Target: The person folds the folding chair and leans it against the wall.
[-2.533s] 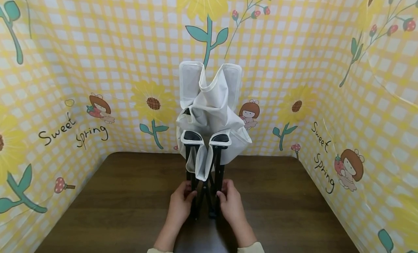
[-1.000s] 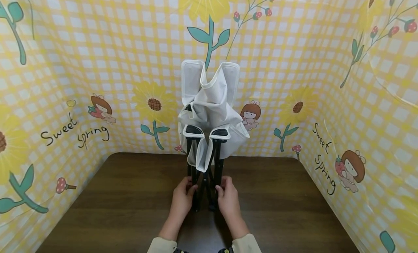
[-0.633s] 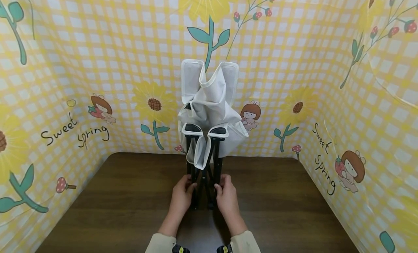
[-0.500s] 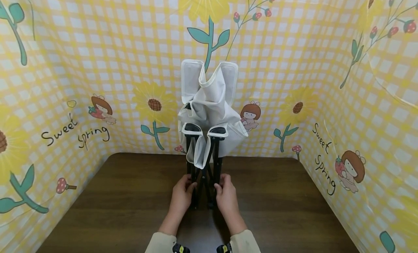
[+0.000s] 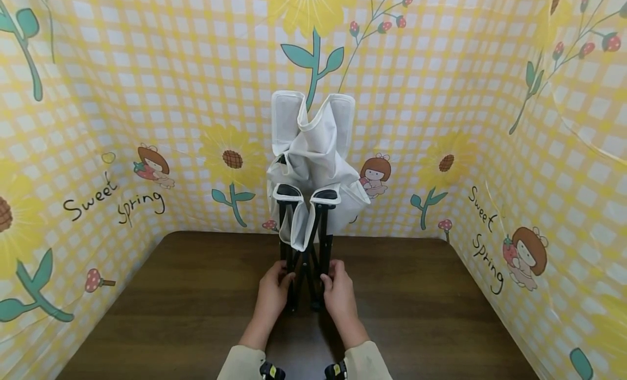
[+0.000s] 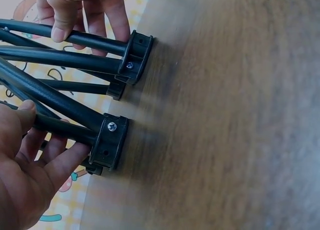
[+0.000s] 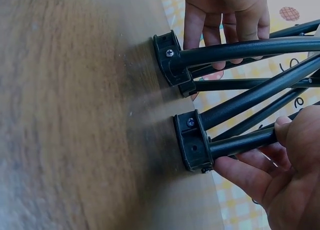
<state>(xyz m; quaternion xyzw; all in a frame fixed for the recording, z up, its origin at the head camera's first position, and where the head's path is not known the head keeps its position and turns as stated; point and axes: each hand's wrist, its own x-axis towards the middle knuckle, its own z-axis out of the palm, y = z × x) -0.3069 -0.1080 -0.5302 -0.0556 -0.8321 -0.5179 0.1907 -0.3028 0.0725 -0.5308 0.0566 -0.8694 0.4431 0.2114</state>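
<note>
A folding camp chair with white fabric point(image 5: 320, 135) stands folded and upright at the middle of the table, its black tube legs point(image 5: 306, 279) drawn close together and crossing. My left hand point(image 5: 271, 294) holds a leg on the left side, thumb on the near face and fingers behind. On the other side my right hand point(image 5: 340, 294) grips a leg the same way. Low down, the left wrist view shows a black plastic foot point(image 6: 111, 140) with a screw, right at the tabletop. Another foot point(image 7: 192, 142) appears beside the right fingers in the right wrist view.
The dark wooden table point(image 5: 416, 309) spreads to both sides of the chair. A yellow checked cloth point(image 5: 196, 86) with flowers and printed words hangs behind it and along both sides. Black wrist straps point(image 5: 271, 371) show at the sleeve cuffs.
Both hands and the chair have shifted a little away from me across the table, and more of the sleeves shows. The legs stand slightly closer together; both grips stay the same.
</note>
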